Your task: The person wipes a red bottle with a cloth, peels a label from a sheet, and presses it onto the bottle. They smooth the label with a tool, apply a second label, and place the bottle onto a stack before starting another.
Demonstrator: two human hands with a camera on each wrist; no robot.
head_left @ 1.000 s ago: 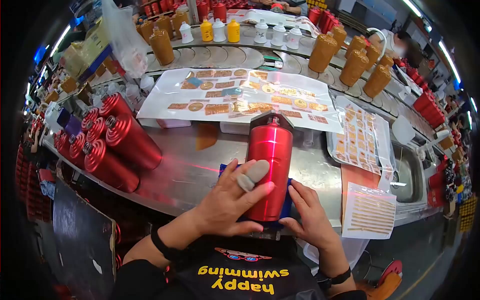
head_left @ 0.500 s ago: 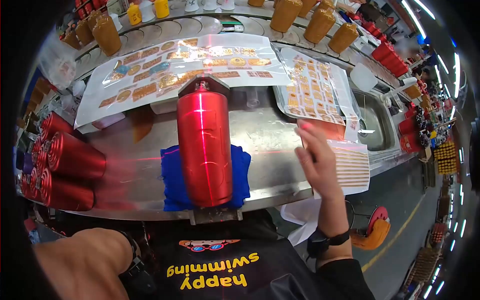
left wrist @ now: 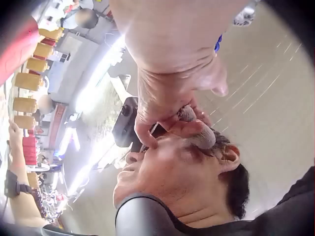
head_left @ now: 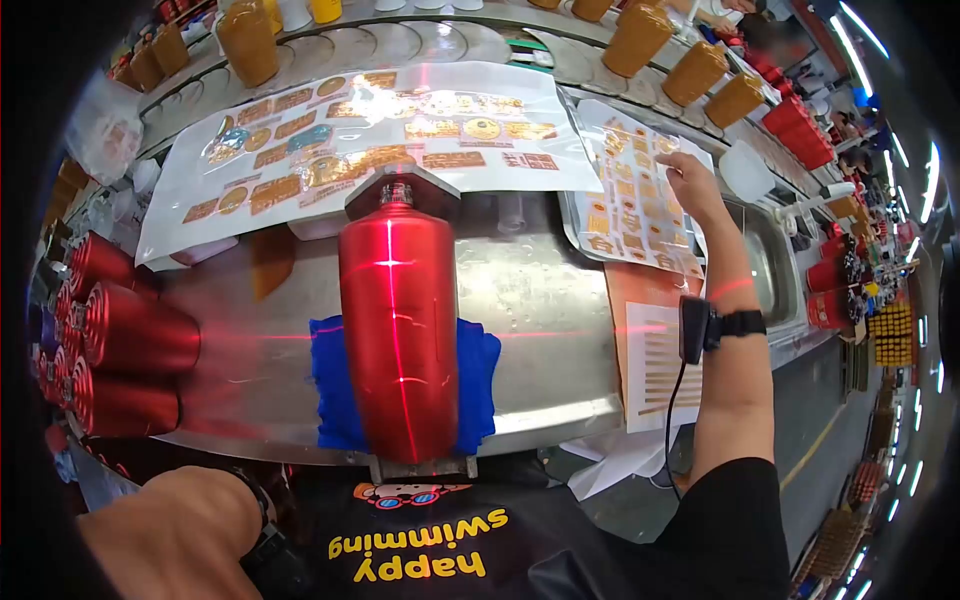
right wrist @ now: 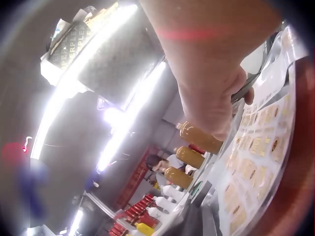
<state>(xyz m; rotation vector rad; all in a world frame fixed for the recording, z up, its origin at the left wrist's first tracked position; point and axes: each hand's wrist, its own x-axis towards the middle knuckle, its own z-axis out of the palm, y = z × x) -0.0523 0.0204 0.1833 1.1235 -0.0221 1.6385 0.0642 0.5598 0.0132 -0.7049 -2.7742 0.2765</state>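
Observation:
My left hand (left wrist: 167, 83) is up beside the face in the left wrist view, its fingers bent. Grey finger covers (left wrist: 204, 137) sit on its fingertips, close to the cheek and a black head-worn device (left wrist: 127, 120). In the head view, my right hand (head_left: 692, 180) reaches over the sheet of gold stickers (head_left: 632, 195), fingertips bent down at its far right part. A dark strip (right wrist: 246, 88) shows by those fingers in the right wrist view; I cannot tell whether they hold it. Untouched, a red metallic bottle (head_left: 400, 330) lies on blue cloth (head_left: 335, 385).
Red laser lines cross the bottle, whose neck meets a dark metal holder (head_left: 440, 190). Several red bottles (head_left: 140, 330) stand at left. A large sticker sheet (head_left: 165, 225) spans the back before a conveyor (head_left: 370, 45) with brown bottles (head_left: 640, 38). A sink (head_left: 765, 255) is at right.
Both hands have left the red bottle. The left has gone up to the face, and the right has moved right and forward to the sticker sheet. The head view has shifted right.

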